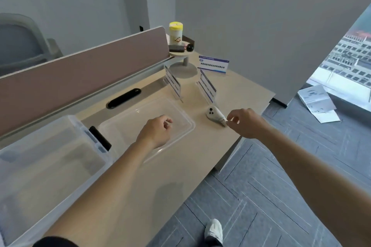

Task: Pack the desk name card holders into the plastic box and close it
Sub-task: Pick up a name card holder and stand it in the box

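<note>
Scanning from left: plastic box (50, 156) open at desk (160, 176) left edge, lid (176, 124) flat beside it. Left hand (156, 132) over lid, fingers loosely curled, holding nothing. Beyond lid, left holder (173, 83) and middle holder (207, 86) stand edge-on, long axes running away from me. Far holder (213, 64) behind, facing me. None boxed yet. White gadget (215, 115) at right hand (245, 122), thumb and index pinched at its near tip; real grip I cannot tell. I judge right hand nearer middle holder: forward, slightly left.
</note>
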Available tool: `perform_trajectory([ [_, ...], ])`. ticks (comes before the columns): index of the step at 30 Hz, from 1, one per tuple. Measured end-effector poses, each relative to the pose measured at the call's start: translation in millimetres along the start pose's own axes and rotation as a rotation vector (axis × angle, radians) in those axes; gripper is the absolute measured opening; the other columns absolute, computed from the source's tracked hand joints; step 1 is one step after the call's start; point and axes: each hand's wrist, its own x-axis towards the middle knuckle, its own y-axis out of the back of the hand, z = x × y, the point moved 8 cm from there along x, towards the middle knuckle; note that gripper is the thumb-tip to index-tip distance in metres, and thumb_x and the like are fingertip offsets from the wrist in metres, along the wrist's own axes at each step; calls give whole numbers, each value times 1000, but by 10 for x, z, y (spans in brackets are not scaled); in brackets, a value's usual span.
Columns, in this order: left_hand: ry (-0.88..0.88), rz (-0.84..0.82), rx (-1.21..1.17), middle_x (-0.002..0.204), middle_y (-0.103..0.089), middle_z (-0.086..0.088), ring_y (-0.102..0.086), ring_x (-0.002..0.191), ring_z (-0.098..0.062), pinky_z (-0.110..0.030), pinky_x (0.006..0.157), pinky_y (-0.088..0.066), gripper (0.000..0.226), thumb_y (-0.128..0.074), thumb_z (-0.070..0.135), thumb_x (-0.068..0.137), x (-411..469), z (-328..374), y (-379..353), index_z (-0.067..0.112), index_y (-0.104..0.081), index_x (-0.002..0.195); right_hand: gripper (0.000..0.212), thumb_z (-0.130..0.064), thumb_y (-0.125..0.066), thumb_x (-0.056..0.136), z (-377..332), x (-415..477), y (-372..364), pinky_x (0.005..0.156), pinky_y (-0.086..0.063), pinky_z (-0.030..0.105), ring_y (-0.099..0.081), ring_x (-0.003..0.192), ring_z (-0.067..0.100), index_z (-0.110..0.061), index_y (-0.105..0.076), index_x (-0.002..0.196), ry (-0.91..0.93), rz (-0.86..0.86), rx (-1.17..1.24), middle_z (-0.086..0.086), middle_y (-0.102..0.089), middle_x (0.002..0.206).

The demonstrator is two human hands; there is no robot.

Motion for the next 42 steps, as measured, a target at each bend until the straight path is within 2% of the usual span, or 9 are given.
perform_trajectory([
  [9,84,22,9,90,-63,14,-60,89,-13,-24,75,-40,15,-55,29,91,1323,776,-518,30,-63,102,25,-34,-60,94,1156,1315,472,73,-45,27,-64,91,21,-18,-70,110,52,-46,-2,4,-75,97],
  [13,105,4,55,98,-66,8,-63,93,-16,-29,80,-49,21,-53,32,91,1806,924,-689,29,-64,108,28,-36,-57,96,1399,1892,567,72,-40,25,-58,90,18,-19,-68,115,63,-94,-71,3,-73,102],
  [19,162,-55,33,112,-65,4,-60,104,-21,-38,90,-51,36,-50,36,89,2694,947,-1014,28,-57,123,29,-39,-54,98,1504,2681,661,84,-52,34,-61,97,19,-23,-67,117,90,-163,-181,0,-70,106],
  [25,231,-178,15,133,-54,-4,-54,118,-26,-37,92,-47,78,-65,46,83,3268,907,-1388,23,-30,148,28,-36,-45,101,1410,3473,655,81,-52,34,-61,97,19,-27,-66,116,113,-240,-219,0,-68,115],
  [28,236,-213,40,141,-46,-6,-49,125,-28,-41,96,-46,102,-74,54,71,3313,815,-1582,33,-15,152,29,-38,-47,100,1232,3812,482,84,-56,38,-65,98,20,-26,-65,120,129,-309,-98,-1,-66,118],
  [30,197,-222,114,139,-44,-6,-48,123,-28,-41,93,-47,107,-77,57,69,3307,776,-1737,43,-9,150,31,-41,-52,98,1109,4036,304,88,-57,41,-67,98,21,-25,-63,122,137,-364,3,1,-65,121],
  [33,160,-182,146,137,-43,-1,-48,119,-23,-39,89,-49,101,-77,56,70,3326,760,-1885,53,-11,147,47,-46,-55,95,940,4383,2,94,-54,44,-66,103,25,-22,-53,136,163,-440,68,5,-62,131],
  [38,149,-132,256,154,-29,10,-46,122,-25,-37,92,-47,69,-60,46,91,3377,786,-2073,47,-23,148,75,-52,-53,96,604,4762,-450,108,-38,42,-47,134,31,-21,-21,156,272,-564,145,11,-46,150],
  [42,161,-55,325,142,-49,9,-53,110,-26,-38,85,-49,51,-54,37,97,3467,949,-2035,37,-34,144,74,-47,-55,96,468,4939,-690,112,-33,41,-39,141,30,-19,-21,156,386,-588,198,12,-40,155],
])
